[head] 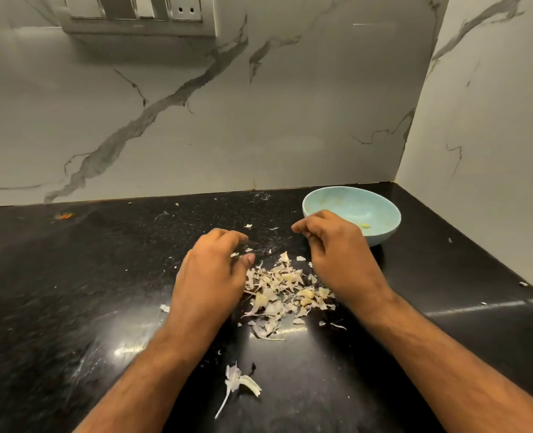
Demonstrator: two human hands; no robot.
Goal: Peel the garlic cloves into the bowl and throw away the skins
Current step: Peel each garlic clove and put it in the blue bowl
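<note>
Both hands hover with fingers loosely curled; whether the left hand (210,273) or right hand (334,250) pinches anything is unclear. Papery pale garlic skins (282,292) lie between them on the black speckled surface (71,276). The right hand partly hides the pale blue round bowl (371,207) just beyond it.

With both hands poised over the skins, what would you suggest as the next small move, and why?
Probably draw the left hand and right hand together to scoop up the pile of skins between them. Both hands flank it with curled fingers, seemingly holding nothing, and the bowl already holds a peeled piece, so clearing skins looks due.
</note>
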